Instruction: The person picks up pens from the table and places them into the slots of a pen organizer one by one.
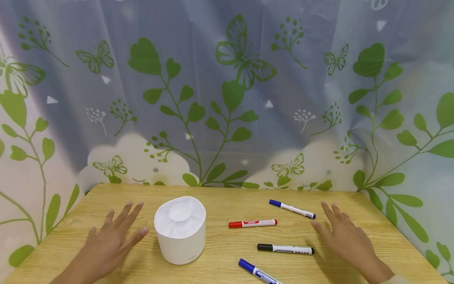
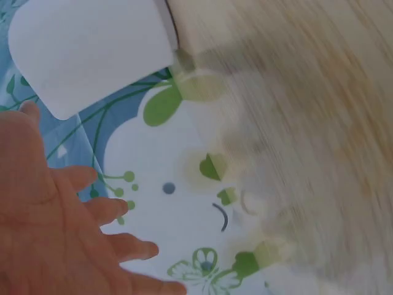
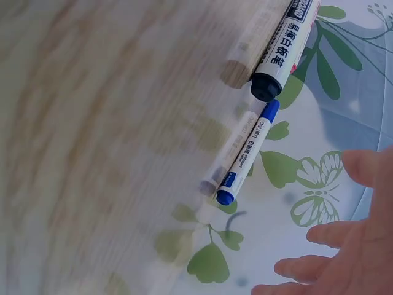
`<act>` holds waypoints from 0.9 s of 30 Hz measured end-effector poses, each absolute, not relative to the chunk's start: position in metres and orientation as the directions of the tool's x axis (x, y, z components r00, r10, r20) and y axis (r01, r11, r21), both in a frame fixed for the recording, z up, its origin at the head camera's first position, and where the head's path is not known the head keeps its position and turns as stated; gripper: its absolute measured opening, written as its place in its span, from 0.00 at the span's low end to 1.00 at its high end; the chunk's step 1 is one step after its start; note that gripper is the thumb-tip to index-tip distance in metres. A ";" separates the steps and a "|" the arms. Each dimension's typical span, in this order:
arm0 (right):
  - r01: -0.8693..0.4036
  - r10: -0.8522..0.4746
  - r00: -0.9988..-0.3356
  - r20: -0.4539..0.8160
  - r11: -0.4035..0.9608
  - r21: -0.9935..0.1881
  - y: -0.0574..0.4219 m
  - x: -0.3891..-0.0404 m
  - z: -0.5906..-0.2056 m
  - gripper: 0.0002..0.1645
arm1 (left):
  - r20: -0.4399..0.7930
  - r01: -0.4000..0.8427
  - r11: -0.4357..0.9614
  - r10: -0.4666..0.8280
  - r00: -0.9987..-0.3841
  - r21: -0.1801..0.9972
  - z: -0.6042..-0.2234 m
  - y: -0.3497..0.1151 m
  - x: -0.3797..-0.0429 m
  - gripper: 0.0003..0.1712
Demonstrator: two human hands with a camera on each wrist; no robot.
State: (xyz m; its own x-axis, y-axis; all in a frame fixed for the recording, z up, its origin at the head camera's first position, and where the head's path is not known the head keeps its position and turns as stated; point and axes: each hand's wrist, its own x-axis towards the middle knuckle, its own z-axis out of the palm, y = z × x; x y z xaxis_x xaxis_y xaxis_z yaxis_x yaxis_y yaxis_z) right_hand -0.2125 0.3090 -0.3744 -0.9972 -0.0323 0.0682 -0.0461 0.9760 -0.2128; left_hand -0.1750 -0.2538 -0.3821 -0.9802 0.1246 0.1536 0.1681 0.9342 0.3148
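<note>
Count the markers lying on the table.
4: a red marker right of the white container; one blue marker farther back; a black marker nearer; another blue marker nearest, partly out of frame.

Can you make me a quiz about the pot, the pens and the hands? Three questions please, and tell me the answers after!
1. How many markers lie on the table?

2. True or false: the pot stands nearer to the left hand than to the right hand.

3. Pick one. Which cap colour shows up on two markers?
A) red
B) black
C) blue

Key:
1. Four.
2. True.
3. C.
</note>
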 end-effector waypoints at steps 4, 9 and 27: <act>-0.044 -0.035 -0.999 0.039 0.960 -0.276 0.309 -0.217 -0.374 0.55 | 0.137 0.222 0.845 0.178 -0.975 0.486 -0.380 -0.251 -0.178 0.45; -0.051 -0.038 -0.998 0.046 0.941 -0.335 0.309 -0.222 -0.375 0.54 | 0.161 0.273 0.738 0.222 -0.962 0.616 -0.376 -0.249 -0.179 0.53; 0.067 0.018 -0.996 -0.083 0.777 -0.626 0.324 -0.251 -0.371 0.56 | 0.098 0.242 0.460 0.315 -0.944 0.854 -0.371 -0.236 -0.193 0.66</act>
State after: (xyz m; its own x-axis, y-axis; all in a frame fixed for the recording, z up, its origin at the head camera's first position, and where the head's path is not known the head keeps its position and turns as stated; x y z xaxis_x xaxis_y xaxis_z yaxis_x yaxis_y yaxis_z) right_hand -0.2509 0.3244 -0.3714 -0.9964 0.0183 -0.0834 0.0666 0.7771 -0.6259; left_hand -0.1931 -0.2361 -0.3706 -0.9442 0.3145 0.0982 0.2421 0.4599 0.8543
